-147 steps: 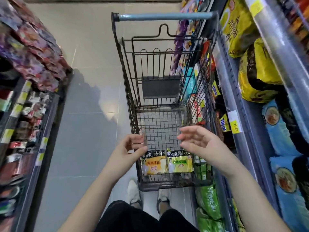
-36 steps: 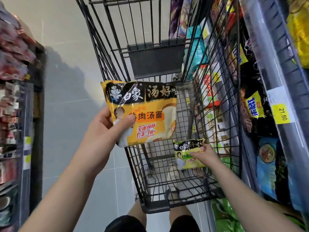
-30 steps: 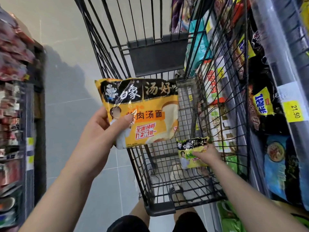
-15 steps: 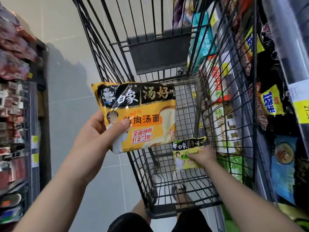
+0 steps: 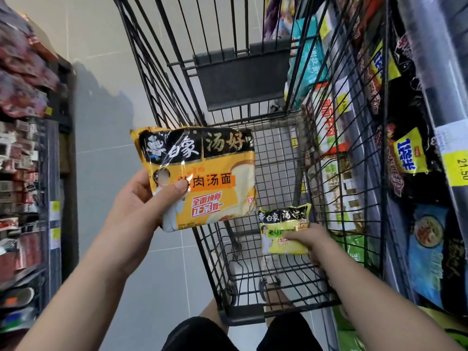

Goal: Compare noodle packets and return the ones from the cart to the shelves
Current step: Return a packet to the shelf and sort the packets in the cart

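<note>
My left hand point(image 5: 138, 206) grips an orange-yellow noodle packet point(image 5: 202, 173) by its left side, thumb on the front, holding it up above the left rim of the black wire cart point(image 5: 162, 79). My right hand point(image 5: 310, 243) reaches down inside the cart and holds a yellow-green noodle packet point(image 5: 282, 230) by its right edge, low in the basket. Both packets face me with black top bands. Nothing else lies on the cart's wire floor.
Shelves of noodle packets run along the right, close against the cart, with a yellow price tag point(image 5: 458, 163). Another shelf of packaged goods point(image 5: 22, 173) lines the left. Grey tiled aisle floor point(image 5: 106, 138) lies between. My legs stand just behind the cart.
Since 4.9 s ago both hands took a packet from the cart floor. Over the last second the orange packet stays raised in my left hand and the green one stays low in my right.
</note>
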Available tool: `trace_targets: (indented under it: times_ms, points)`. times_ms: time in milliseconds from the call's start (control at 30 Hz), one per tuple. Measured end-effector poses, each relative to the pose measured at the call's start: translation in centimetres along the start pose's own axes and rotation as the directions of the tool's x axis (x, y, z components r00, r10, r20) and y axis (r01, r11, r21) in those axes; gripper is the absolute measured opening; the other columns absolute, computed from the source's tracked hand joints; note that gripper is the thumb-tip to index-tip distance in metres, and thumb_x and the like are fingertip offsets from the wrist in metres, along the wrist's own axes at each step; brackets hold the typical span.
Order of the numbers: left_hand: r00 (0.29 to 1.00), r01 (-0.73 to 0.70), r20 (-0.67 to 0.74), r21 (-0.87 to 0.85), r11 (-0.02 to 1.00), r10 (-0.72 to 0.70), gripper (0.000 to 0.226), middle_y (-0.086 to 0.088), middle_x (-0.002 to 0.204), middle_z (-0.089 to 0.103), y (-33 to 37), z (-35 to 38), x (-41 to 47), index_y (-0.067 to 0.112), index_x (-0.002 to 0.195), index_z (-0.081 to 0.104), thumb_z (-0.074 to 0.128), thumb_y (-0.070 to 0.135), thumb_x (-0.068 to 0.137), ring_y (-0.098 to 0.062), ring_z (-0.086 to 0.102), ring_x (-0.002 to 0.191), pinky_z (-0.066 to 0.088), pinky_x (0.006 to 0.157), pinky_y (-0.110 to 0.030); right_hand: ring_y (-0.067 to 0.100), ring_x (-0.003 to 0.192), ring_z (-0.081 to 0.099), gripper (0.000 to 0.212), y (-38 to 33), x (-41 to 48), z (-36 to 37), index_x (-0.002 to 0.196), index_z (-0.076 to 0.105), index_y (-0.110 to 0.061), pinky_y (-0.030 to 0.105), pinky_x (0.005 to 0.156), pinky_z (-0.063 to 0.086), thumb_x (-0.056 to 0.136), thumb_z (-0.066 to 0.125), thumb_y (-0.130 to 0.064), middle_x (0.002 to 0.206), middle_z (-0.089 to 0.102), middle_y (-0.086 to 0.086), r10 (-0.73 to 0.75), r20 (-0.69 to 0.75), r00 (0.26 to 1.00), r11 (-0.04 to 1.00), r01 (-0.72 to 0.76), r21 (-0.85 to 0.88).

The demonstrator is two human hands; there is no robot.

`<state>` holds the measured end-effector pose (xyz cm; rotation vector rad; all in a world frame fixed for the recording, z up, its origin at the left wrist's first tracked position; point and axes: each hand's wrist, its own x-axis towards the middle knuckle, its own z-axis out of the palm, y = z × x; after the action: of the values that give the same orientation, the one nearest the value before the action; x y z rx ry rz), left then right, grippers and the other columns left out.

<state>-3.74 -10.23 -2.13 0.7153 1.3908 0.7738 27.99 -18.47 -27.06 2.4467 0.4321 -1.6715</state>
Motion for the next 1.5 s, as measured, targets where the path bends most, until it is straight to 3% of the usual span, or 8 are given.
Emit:
trace_targets:
  times_ms: [100, 333, 500, 633, 767, 1167, 1300, 1500]
  points:
    - [1.000, 0.000, -0.021, -0.014, 1.000, -0.001, 0.041, -0.012, 0.114, 0.079, 0.3, 0.1, -0.8, 0.014, 0.117, 0.068, 0.075, 0.026, 0.078, -0.024, 0.079, 0.095, 0.065, 0.075, -0.030, 0.028, 0.099, 0.069, 0.048, -0.6, -1.2, -0.6, 0.100, 0.066, -0.011, 0.038, 0.090, 0.057, 0.067, 0.096, -0.027, 0.123, 0.072, 0.015, -0.066, 0.075, 0.995, 0.994, 0.060, 0.087]
    - [0.998, -0.037, -0.044, -0.040, 0.999, 0.035, 0.064, -0.015, 0.117, 0.078, 2.2, -0.5, -3.9, 0.013, 0.119, 0.068, 0.090, 0.039, 0.065, -0.026, 0.079, 0.094, 0.065, 0.075, -0.032, 0.026, 0.118, 0.057, 0.082, -2.1, -8.9, -4.1, 0.152, 0.041, -0.007, 0.034, 0.098, 0.044, 0.085, 0.082, -0.033, 0.148, 0.053, 0.011, -0.355, 0.086, 0.931, 0.920, 0.331, 0.210]
    - [0.989, -0.124, -0.078, -0.029, 0.992, 0.122, 0.095, -0.008, 0.109, 0.081, 6.9, -0.8, -7.3, 0.019, 0.112, 0.070, 0.100, 0.062, 0.032, -0.022, 0.080, 0.089, 0.065, 0.071, -0.030, 0.000, 0.082, 0.056, 0.027, -5.0, -19.6, -8.9, 0.101, 0.050, -0.028, 0.017, 0.072, 0.046, 0.091, 0.074, -0.035, 0.108, 0.063, -0.010, -0.576, 0.073, 0.814, 0.789, 0.531, 0.309]
    - [0.969, -0.237, -0.075, -0.012, 0.971, 0.235, 0.090, -0.009, 0.107, 0.081, 12.3, -1.6, -10.8, 0.018, 0.109, 0.070, 0.100, 0.060, 0.035, -0.022, 0.080, 0.086, 0.065, 0.071, -0.030, 0.017, 0.103, 0.074, 0.056, -7.0, -28.1, -12.7, 0.113, 0.067, -0.023, 0.036, 0.098, 0.055, 0.069, 0.083, -0.054, 0.110, 0.078, -0.004, -0.713, -0.034, 0.700, 0.639, 0.669, 0.379]
    - [0.940, -0.342, -0.035, -0.035, 0.939, 0.341, 0.062, -0.014, 0.108, 0.080, 17.3, -2.9, -14.8, 0.024, 0.099, 0.077, 0.099, 0.051, 0.048, -0.023, 0.080, 0.085, 0.065, 0.071, -0.031, 0.019, 0.100, 0.076, 0.068, -8.1, -37.5, -16.6, 0.116, 0.070, -0.015, 0.025, 0.076, 0.061, 0.060, 0.085, -0.051, 0.106, 0.080, 0.000, -0.819, -0.121, 0.561, 0.449, 0.758, 0.473]
    - [0.843, -0.536, -0.092, -0.047, 0.843, 0.531, 0.086, -0.023, 0.111, 0.077, 23.6, -3.0, -21.6, 0.010, 0.108, 0.071, 0.099, 0.058, 0.042, -0.034, 0.078, 0.090, 0.066, 0.075, -0.037, 0.020, 0.084, 0.079, 0.032, -6.9, -52.2, -21.8, 0.108, 0.067, -0.012, 0.026, 0.063, 0.061, 0.078, 0.069, -0.023, 0.099, 0.081, 0.009, -0.935, -0.247, 0.254, 0.082, 0.834, 0.545]
    - [0.829, -0.560, -0.063, -0.061, 0.827, 0.556, 0.031, -0.022, 0.106, 0.078, 24.9, -1.9, -23.2, 0.006, 0.110, 0.068, 0.072, 0.021, 0.083, -0.028, 0.079, 0.081, 0.066, 0.067, -0.032, 0.023, 0.084, 0.079, 0.027, -6.4, -52.6, -22.6, 0.108, 0.068, -0.010, 0.027, 0.061, 0.062, 0.082, 0.066, -0.019, 0.100, 0.080, 0.011, -0.948, -0.229, 0.223, 0.053, 0.816, 0.576]
    - [0.806, -0.592, -0.028, -0.075, 0.802, 0.592, 0.041, -0.021, 0.103, 0.078, 26.3, -1.1, -23.7, 0.004, 0.112, 0.067, 0.072, 0.022, 0.076, -0.024, 0.078, 0.074, 0.066, 0.065, -0.032, 0.027, 0.091, 0.078, 0.033, -4.2, -53.3, -22.8, 0.113, 0.069, -0.008, 0.032, 0.069, 0.064, 0.083, 0.067, -0.022, 0.105, 0.079, 0.013, -0.930, -0.285, 0.233, 0.040, 0.834, 0.550]
